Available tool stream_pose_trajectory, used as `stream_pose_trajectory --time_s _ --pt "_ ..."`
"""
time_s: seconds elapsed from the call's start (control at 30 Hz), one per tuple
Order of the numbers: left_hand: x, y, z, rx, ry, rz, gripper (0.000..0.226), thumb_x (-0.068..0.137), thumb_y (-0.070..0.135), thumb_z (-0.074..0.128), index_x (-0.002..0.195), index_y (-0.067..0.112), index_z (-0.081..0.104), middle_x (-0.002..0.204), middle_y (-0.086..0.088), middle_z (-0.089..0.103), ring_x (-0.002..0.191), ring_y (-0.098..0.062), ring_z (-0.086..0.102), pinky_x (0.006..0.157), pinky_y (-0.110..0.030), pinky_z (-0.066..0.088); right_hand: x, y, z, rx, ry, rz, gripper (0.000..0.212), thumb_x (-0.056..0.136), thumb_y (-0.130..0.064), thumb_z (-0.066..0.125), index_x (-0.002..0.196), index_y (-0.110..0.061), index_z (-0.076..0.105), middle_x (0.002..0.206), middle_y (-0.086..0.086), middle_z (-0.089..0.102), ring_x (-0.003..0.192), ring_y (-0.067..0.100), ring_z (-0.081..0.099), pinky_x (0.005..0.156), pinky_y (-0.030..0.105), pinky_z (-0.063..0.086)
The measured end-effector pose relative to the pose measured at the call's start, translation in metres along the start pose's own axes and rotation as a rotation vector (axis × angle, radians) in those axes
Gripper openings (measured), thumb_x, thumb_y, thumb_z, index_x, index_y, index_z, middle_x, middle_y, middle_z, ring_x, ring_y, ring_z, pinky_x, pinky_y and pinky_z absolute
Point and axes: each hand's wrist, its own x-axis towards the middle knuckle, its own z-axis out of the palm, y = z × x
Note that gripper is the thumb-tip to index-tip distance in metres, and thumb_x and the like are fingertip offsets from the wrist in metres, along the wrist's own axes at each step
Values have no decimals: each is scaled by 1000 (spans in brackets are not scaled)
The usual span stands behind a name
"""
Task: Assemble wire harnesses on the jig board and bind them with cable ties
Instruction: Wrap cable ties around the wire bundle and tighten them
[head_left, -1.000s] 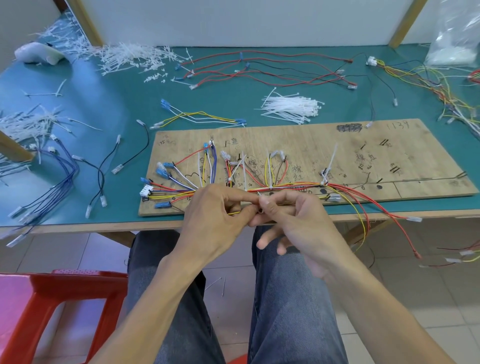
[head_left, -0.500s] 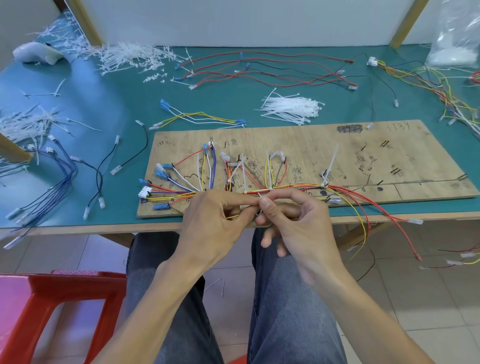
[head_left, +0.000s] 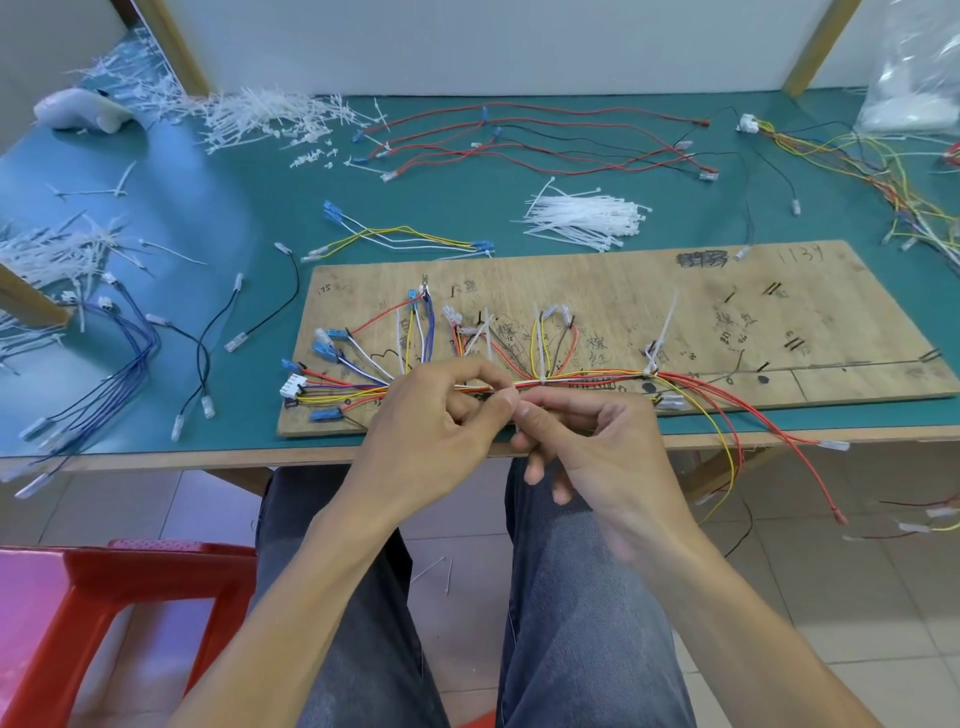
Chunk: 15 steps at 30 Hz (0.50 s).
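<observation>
Denim first: our jeans (head_left: 582, 623) are filling the bottom of the view, with a glossy red plastic stool (head_left: 104, 597) sitting just off our left knee and pale floor tiles (head_left: 831, 597) showing open room to the right.

Above our lap, both hands are meeting right at the table's wooden front edge. Our left hand (head_left: 431, 415) is curling its fingers over the wire harness (head_left: 587, 373) and gripping the trunk. Our right hand (head_left: 597, 441) is pressing thumb and forefinger together against the left thumb tip while its other fingers are hanging loose. We can't tell whether anything is pinched in there, it's too small.

That harness is lying along the near edge of the jig board (head_left: 727, 312), a rough plywood sheet with scribbled marks. Thin branches are fanning up from it, a white connector (head_left: 292, 387) is sitting at the left end, and red and yellow tails (head_left: 727, 415) are drooping off the table edge on the right. The right half of the board is looking mostly bare.

Further back, on the smooth green table (head_left: 249, 223), a tidy bundle of white cable ties (head_left: 587, 218) is lying just behind the board. Blue wires (head_left: 130, 353) are curving off to the left, long red wires (head_left: 545, 150) are sprawling beyond, and a messy heap of white offcuts (head_left: 260, 114) is piling up at the far edge.
</observation>
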Motion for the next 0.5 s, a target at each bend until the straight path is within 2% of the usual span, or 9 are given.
stream_pose_trajectory --time_s 0.17,0.23,0.37,0.5 --pt "4 0 -3 44 -35 48 11 101 32 68 92 27 64 44 -3 49 45 -13 26 46 -23 24 1 1 -2 -20 -20 17 8 93 -16 79 99 -14 84 72 15 73 47 18 63 36 20 38" --pt "6 2 -4 107 -31 93 13 102 33 66 91 28 62 46 -4 52 46 -13 26 46 -21 25 1 0 -2 -30 -20 25 7 93 -18 80 98 -15 84 71 15 73 45 18 62 36 19 35" --pt "3 1 2 313 51 165 8 106 41 55 100 35 54 57 4 63 49 -16 41 53 -32 42 3 0 -2 -27 0 30 7 92 -23 81 95 -19 85 66 18 71 36 18 53 36 15 29" --pt "-1 0 9 423 189 224 12 110 45 43 107 38 51 55 6 52 54 -17 47 54 -39 46 3 -1 1 -4 3 30 3 91 -19 82 92 -19 85 64 20 70 35 19 51 36 13 31"
